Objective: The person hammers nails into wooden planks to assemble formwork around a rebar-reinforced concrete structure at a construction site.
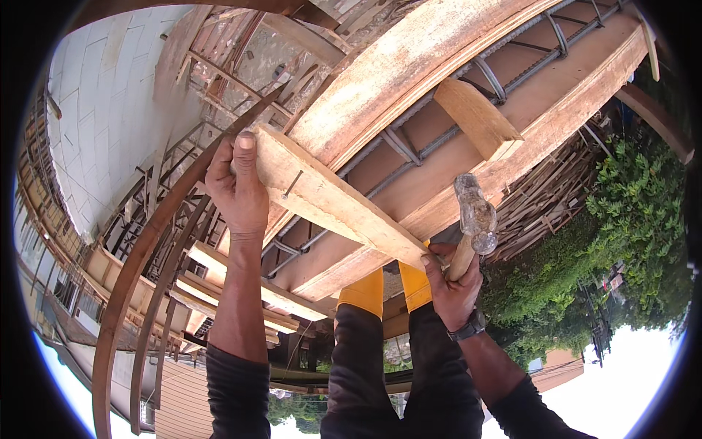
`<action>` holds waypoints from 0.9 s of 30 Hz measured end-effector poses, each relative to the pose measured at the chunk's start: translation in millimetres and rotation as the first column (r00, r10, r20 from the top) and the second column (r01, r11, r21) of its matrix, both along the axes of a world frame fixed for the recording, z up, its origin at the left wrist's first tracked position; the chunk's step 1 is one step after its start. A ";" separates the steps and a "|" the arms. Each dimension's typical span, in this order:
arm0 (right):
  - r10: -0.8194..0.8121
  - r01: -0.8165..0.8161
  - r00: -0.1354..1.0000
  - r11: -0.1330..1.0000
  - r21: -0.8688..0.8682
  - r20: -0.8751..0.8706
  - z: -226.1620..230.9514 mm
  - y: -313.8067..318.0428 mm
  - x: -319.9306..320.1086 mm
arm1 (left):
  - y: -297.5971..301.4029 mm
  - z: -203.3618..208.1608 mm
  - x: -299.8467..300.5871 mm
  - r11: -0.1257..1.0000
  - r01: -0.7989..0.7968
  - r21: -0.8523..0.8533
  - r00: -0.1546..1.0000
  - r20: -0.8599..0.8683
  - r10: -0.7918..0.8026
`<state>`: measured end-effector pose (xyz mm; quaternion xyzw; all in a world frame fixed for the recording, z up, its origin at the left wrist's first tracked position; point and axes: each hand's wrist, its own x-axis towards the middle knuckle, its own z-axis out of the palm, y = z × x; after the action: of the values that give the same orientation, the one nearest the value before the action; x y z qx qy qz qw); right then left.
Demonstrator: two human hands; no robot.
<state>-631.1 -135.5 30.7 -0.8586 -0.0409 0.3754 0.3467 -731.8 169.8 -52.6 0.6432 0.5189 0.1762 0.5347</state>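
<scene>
A wooden plank [329, 194] lies slantwise across the top of a long wooden trough-like form [439, 201]. My left hand [240, 179] is closed round the plank's far left end, thumb on top. A nail [292, 184] stands partly driven in the plank near that hand. My right hand [455, 289] grips the wooden handle of a hammer [475, 214], its metal head pointing up and away. The thumb and fingers of that hand also touch the near right end of the plank.
Steel reinforcing bars [401, 146] run inside the form, and a short wood block [479, 121] bridges it farther right. Lumber pieces [248, 285] stick out at left. Below lie a stack of sticks [545, 197] and green bushes [621, 212]. My yellow boots [363, 293] show beneath.
</scene>
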 end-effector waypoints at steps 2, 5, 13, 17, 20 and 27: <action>0.024 -0.024 1.000 1.000 -0.019 0.010 0.8 -0.9 1.3 | -1.5 2.3 4.5 1.000 -0.015 0.015 1.000 -0.003 0.015; 0.096 -0.093 0.991 0.995 -0.035 0.098 -4.0 -7.3 -0.6 | -4.6 10.4 14.8 1.000 -0.002 0.013 0.997 -0.078 0.003; 0.223 -0.218 0.967 0.974 -0.054 0.125 19.4 -9.7 18.0 | -5.2 9.4 18.1 0.993 -0.104 -0.062 0.994 0.007 0.105; 0.309 -0.307 0.951 0.939 0.153 0.012 46.6 -12.6 40.2 | -1.5 13.0 18.9 0.998 -0.025 0.061 0.995 -0.092 0.031; 0.529 -0.526 0.849 0.847 0.078 -0.012 62.1 33.2 61.0 | 1.6 3.9 9.8 0.999 0.018 0.047 0.987 -0.160 -0.010; 0.710 -0.703 0.703 0.686 0.189 0.039 65.9 95.6 91.4 | -4.5 5.1 11.7 0.999 0.034 0.030 0.969 -0.245 -0.026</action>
<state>-539.7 -40.0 96.6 -0.7325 -0.3971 0.4900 0.2561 -720.2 165.3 -47.5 0.6767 0.5678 0.0962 0.4586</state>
